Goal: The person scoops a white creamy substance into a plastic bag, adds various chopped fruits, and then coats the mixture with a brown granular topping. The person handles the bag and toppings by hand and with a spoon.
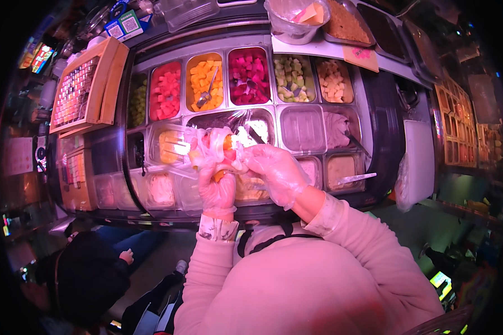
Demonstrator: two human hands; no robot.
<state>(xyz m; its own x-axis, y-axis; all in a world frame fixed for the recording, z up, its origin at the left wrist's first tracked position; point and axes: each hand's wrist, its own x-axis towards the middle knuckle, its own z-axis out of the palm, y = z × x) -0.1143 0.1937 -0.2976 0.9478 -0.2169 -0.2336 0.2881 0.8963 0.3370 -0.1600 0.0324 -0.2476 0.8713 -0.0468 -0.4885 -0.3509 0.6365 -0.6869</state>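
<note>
**Gloved hands closed on a fruit-filled wrap above the topping wells**

Fruit wrap (pixel 218 146) sat at the centre of the frame, held up over the bench (pixel 383 128) with its rows of steel wells. The left hand (pixel 217 187), in a clear plastic glove, was clamped around the wrap's lower part from beneath, fingers curled shut on it. The right hand (pixel 276 170), gloved the same way, pressed against the wrap's right side, so both hands met on it, touching one another.

Along the upper middle of the frame the wells held red melon cubes (pixel 166 90), orange fruit cubes (pixel 204 84) with a metal spoon (pixel 205 95) lying in them, magenta cubes (pixel 249 75), green-and-pale cubes (pixel 291 78) and pale yellow cubes (pixel 332 81). A clear lidded tub (pixel 303 128) lay just right of the hands. A clear plastic bowl (pixel 296 19) stood at the upper centre. At the upper left a wooden tray (pixel 89 86) leaned tilted. In the lower left, a person in dark clothing (pixel 89 273) stood beyond the bench.
</note>
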